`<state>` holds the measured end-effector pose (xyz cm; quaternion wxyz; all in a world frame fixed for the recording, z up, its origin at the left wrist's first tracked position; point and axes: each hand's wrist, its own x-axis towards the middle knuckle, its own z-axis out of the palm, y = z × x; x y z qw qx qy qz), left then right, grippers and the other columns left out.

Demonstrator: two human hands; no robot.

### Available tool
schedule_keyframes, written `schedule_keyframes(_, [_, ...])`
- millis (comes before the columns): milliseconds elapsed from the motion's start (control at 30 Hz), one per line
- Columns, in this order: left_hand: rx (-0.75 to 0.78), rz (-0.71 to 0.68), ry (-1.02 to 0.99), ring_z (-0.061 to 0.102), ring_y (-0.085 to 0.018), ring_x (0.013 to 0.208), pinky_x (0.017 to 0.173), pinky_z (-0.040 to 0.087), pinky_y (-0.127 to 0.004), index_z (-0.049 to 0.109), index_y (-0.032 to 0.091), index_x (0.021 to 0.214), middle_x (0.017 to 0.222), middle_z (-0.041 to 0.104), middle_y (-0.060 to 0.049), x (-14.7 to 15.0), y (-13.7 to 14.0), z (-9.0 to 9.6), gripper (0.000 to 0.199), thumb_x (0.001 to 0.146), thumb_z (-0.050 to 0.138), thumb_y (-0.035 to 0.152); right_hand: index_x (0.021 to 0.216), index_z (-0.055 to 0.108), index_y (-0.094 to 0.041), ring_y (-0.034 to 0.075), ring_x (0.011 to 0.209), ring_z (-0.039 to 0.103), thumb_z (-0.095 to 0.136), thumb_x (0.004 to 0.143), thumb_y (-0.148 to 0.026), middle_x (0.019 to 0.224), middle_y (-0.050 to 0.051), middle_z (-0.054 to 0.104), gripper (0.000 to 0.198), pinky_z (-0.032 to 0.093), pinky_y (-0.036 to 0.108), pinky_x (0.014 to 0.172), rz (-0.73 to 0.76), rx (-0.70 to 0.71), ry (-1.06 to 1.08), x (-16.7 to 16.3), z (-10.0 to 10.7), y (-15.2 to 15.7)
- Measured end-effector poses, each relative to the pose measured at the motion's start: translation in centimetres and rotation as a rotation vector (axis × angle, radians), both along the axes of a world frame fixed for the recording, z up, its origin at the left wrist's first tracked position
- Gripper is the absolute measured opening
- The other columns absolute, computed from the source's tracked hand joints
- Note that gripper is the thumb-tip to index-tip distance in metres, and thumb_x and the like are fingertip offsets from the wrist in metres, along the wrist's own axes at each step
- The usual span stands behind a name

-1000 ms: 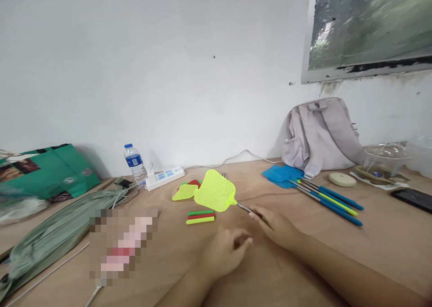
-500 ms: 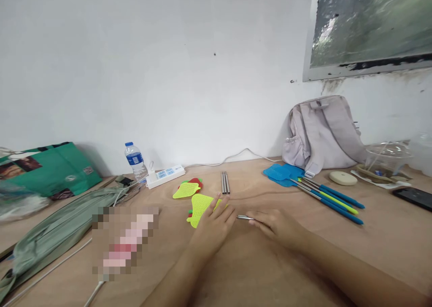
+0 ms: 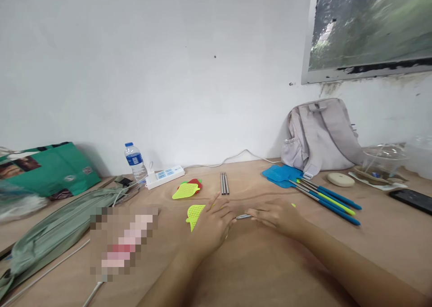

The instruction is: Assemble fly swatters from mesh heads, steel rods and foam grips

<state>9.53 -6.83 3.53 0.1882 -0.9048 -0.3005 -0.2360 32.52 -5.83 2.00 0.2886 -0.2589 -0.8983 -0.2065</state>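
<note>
A slim metal rod (image 3: 243, 216) spans the gap between my two hands above the wooden table. My right hand (image 3: 276, 217) is closed around its right part. My left hand (image 3: 216, 221) is closed over a yellow-green perforated fly swatter head (image 3: 195, 215), and most of that head is hidden under the palm. The rod's left end meets my left fingers; whether it is inserted cannot be seen. A small yellow-green tip (image 3: 293, 205) shows past my right knuckles. Several bare metal rods (image 3: 224, 184) lie side by side beyond my left hand.
Loose swatter heads, yellow-green (image 3: 186, 190) and red (image 3: 195, 184), lie at back left. Blue swatters (image 3: 280, 175) with long handles rest on the right, near a backpack (image 3: 320, 136), a phone (image 3: 411, 201) and a round white case (image 3: 340, 179). A power strip (image 3: 165, 176) and bottle (image 3: 134, 159) stand left.
My right hand has turned slightly, and the rod has come against my left fingers. The swatter head has shifted down and is more covered by my left hand. A yellow-green tip now shows beyond my right hand.
</note>
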Motion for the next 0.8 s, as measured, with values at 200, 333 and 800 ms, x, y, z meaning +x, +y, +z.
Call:
schedule_keyframes(200, [-0.074, 0.019, -0.035, 0.049, -0.016, 0.1, 0.107, 0.013, -0.042, 0.06, 0.022, 0.08, 0.08, 0.063, 0.003, -1.0, 0.2, 0.7, 0.02, 0.086, 0.041, 0.022, 0.111, 0.056, -0.027, 0.012, 0.066, 0.06, 0.05, 0.084, -0.022, 0.084, -0.001, 0.069, 0.028, 0.041, 0.024, 0.057, -0.012, 0.144, -0.043, 1.3, 0.4, 0.8])
schedule_keyframes(333, [-0.053, 0.045, -0.05, 0.048, -0.016, 0.1, 0.106, 0.014, -0.043, 0.06, 0.022, 0.081, 0.082, 0.064, 0.003, -2.2, 0.7, 1.0, 0.021, 0.086, 0.04, 0.024, 0.108, 0.059, -0.027, 0.01, 0.068, 0.059, 0.048, 0.085, -0.022, 0.09, 0.0, 0.068, 0.025, 0.039, 0.022, 0.058, -0.058, 0.139, -0.048, 3.1, 0.6, 1.5])
schedule_keyframes(800, [-0.041, 0.13, 0.002, 0.047, -0.018, 0.103, 0.102, 0.022, -0.043, 0.061, 0.023, 0.082, 0.086, 0.064, 0.002, -5.3, 1.8, 2.1, 0.022, 0.086, 0.039, 0.024, 0.103, 0.062, -0.027, 0.012, 0.064, 0.059, 0.04, 0.088, -0.028, 0.074, 0.001, 0.067, 0.027, 0.036, 0.022, 0.053, -0.177, 0.052, -0.056, 7.4, 0.8, 3.2])
